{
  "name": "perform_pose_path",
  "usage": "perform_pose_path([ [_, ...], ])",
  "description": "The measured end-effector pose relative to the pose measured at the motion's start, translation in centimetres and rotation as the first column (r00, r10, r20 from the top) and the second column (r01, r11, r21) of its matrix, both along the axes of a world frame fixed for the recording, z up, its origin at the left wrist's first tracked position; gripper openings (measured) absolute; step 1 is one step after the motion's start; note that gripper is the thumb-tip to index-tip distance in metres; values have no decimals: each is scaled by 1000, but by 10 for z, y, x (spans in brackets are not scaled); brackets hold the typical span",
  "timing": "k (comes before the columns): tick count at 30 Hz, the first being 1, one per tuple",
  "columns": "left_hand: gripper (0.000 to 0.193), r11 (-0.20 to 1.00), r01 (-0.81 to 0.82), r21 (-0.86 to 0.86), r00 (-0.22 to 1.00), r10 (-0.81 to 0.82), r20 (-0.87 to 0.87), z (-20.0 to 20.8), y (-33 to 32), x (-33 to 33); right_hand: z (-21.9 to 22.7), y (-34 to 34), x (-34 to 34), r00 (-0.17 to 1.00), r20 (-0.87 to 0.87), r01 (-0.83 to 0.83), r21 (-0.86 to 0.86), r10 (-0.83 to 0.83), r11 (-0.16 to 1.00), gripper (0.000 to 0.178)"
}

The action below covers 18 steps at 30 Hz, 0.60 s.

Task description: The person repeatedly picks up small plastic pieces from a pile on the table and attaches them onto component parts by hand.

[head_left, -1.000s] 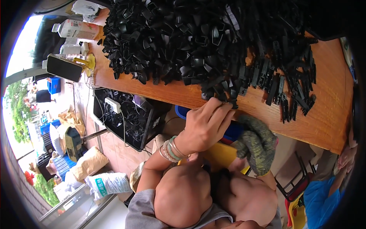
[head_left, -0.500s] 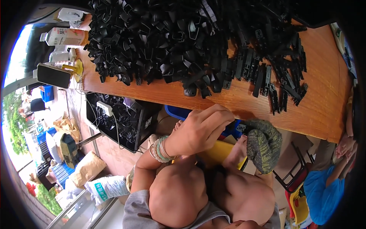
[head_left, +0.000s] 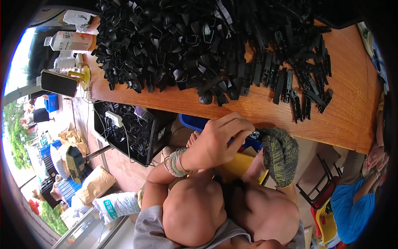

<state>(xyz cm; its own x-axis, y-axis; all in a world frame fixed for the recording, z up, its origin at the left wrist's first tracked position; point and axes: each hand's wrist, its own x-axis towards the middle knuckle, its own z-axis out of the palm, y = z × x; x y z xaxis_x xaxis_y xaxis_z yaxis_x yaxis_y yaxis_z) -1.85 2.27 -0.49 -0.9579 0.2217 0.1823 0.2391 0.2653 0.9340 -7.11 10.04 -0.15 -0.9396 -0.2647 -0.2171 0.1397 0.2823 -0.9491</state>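
Just in front of the table edge, my left hand is closed in a pinch, wearing bracelets at the wrist. Whatever it may hold is hidden behind the fingers. To its right is my right hand in a dark grey-green knitted glove, its fingers curled. Between the hands a small dark piece shows at the glove's edge, too little of it to name. Beyond them, black curved plastic parts lie heaped on the wooden table, with long narrow black plastic strips to the right.
Below the table stand a blue bin and a black crate of black parts, with a white power strip over it. A phone on a stand and a bottle are at left. At right sits another person in blue.
My gloved right hand has moved slightly left, closer to my left hand, and turned a little. My left hand stays almost in place.
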Motion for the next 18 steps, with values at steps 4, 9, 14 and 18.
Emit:
perform_pose_path([
  [4,12,998,-2,65,998,-3,67,0,-5,-1,-1,12,15,1000,-10,-30,4,30,1000,24],
  [9,13,996,-74,-52,997,75,24,-4,-13,9,-14,7,18,995,-15,-96,-23,96,995,23],
  [14,14,988,-117,-102,989,106,-102,-2,-5,10,-16,26,17,994,-39,-105,3,105,994,22],
  [18,16,976,-176,-130,984,174,-30,0,-15,11,-15,40,38,990,-49,-134,5,134,991,22],
])
